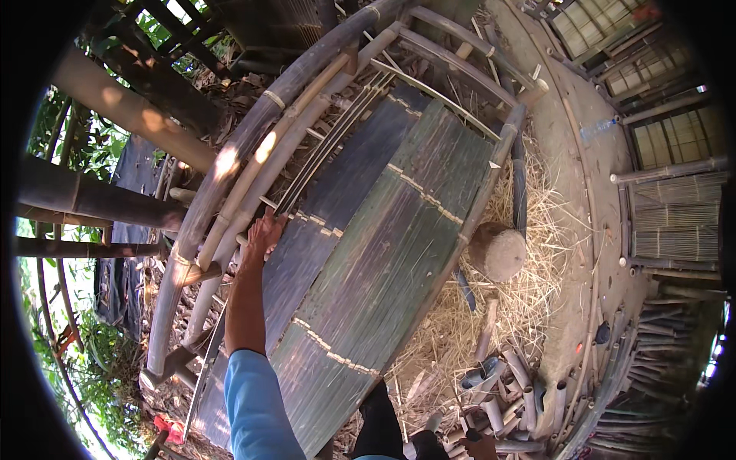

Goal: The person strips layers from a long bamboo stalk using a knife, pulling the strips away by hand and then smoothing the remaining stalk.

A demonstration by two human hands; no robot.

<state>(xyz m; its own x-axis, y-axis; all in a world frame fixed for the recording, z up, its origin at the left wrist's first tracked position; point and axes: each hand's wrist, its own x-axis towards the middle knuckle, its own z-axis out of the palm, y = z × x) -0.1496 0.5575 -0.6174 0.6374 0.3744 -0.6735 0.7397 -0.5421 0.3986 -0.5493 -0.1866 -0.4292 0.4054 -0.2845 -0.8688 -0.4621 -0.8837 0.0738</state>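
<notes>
My left hand (264, 233) reaches from a blue sleeve to the left edge of a slatted bamboo bench. Its fingers are closed at the lower end of some long thin bamboo strips (331, 146) beside the wide slats. Flattened dark green and grey bamboo slats (368, 253) make up the bench top, crossed by rows of pale lashing (425, 195). A brownish shape at the lower edge looks like my right hand (480, 446); its fingers and anything in them are too dark to make out.
Thick bamboo rails (230, 161) curve along the bench's left side. On the right stand a wood stump (498, 251), scattered straw (537, 284) and several cut bamboo pieces (529, 402). A bamboo-slat wall (675, 230) lies farther right. Greenery (107, 360) shows at left.
</notes>
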